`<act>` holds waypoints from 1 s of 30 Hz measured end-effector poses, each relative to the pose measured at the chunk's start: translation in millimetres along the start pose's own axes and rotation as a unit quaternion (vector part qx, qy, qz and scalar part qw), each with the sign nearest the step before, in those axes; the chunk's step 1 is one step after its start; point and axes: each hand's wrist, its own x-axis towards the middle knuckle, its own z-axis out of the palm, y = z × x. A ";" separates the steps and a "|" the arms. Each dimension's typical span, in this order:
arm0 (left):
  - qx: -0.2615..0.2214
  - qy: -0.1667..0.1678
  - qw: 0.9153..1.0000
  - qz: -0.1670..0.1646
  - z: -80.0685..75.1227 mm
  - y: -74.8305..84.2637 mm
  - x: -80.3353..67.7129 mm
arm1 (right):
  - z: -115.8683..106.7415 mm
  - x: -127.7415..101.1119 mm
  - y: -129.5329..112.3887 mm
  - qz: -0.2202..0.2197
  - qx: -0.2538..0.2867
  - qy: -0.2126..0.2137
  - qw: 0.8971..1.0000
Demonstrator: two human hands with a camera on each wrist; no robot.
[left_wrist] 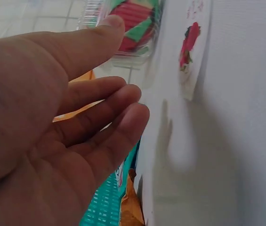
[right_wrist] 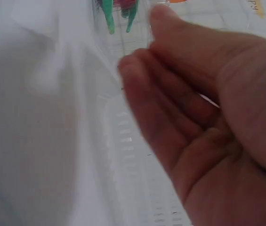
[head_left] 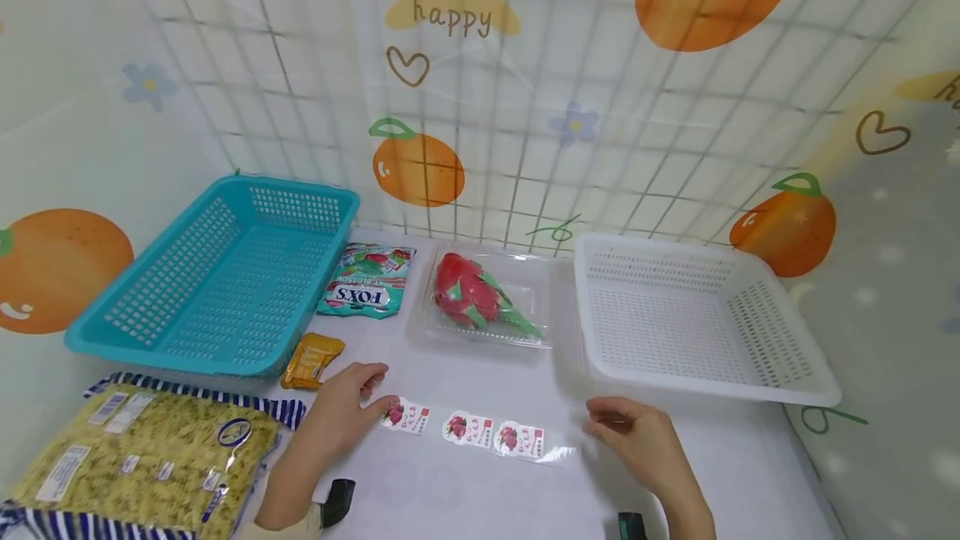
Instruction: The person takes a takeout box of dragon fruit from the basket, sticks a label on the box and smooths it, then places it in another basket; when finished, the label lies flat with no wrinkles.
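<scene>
Left hand [head_left: 341, 407], fingers relaxed and straight, tips touching the left end of the sticker strip [head_left: 480, 430]. Right hand [head_left: 633, 436] loosely open, holding nothing, just beside the strip's right end. Strip lies flat on white table [head_left: 465, 498], in front of clear-boxed dragon fruit [head_left: 476, 292], between teal basket [head_left: 217, 273] and white basket [head_left: 690, 315].

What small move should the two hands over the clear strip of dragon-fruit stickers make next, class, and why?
Probably the left hand should pinch the near end of the clear strip of dragon-fruit stickers while the right hand steadies the far end. Both hands hang open by the strip's ends, holding nothing, and the strip lies flat on the white table in front of the clear plastic box holding a red dragon fruit.
</scene>
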 end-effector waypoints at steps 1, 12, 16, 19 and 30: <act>0.003 -0.005 1.000 -0.003 1.0 -0.3 0.0 | 1.2 0.4 0.8 0.006 -0.003 -0.008 1.000; 0.041 -0.027 0.999 -0.004 9.1 -4.0 -0.6 | 22.2 3.8 6.8 -0.002 -0.038 -0.061 0.997; 0.055 -0.025 0.998 -0.007 13.7 -5.3 0.6 | 27.2 4.0 3.9 -0.026 -0.077 -0.065 0.995; 0.061 -0.026 0.998 -0.005 14.7 -4.5 1.5 | 30.0 3.5 -0.4 -0.044 -0.096 -0.064 0.992; 0.062 -0.040 0.997 -0.003 13.0 1.6 1.9 | 37.2 3.2 -5.8 -0.045 -0.117 -0.063 0.990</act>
